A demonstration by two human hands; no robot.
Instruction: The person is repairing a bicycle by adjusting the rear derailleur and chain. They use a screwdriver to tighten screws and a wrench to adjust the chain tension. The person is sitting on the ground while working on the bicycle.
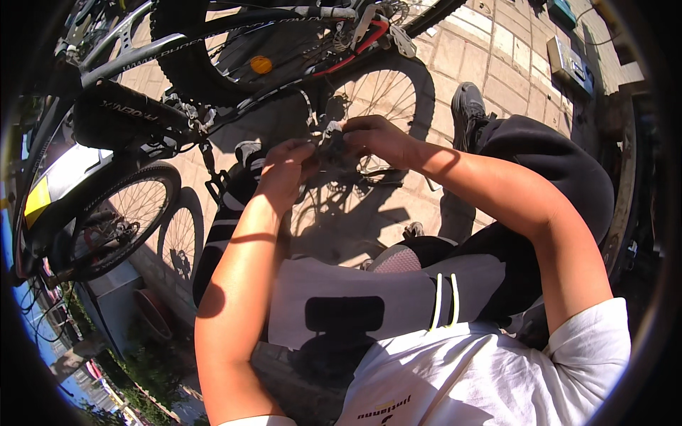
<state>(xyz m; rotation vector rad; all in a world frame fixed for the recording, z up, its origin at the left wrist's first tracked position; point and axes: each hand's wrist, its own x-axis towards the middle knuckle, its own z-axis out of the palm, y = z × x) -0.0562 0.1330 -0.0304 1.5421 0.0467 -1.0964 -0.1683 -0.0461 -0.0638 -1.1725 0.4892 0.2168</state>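
My left hand (288,169) is closed, its fingers curled inward at the near side of the bicycle; what they hold, if anything, is hidden. My right hand (380,140) comes in from the right, fingers bent in a pinch at a small silvery metal part (331,130), whose exact kind I cannot make out. The two hands face each other, a short gap apart. Just beyond them is the bicycle's large wheel with its knobbly black tyre (170,53) and an orange reflector (261,64). To the left lies the black saddle (131,117).
A second bicycle wheel (172,190) stands at the left. Sunlit paving (462,57) carries wheel and hand shadows. My dark shoe (469,106) rests on the right, and a grey cloth (284,284) covers my lap. A boxy grey and blue object (568,64) is at the far right.
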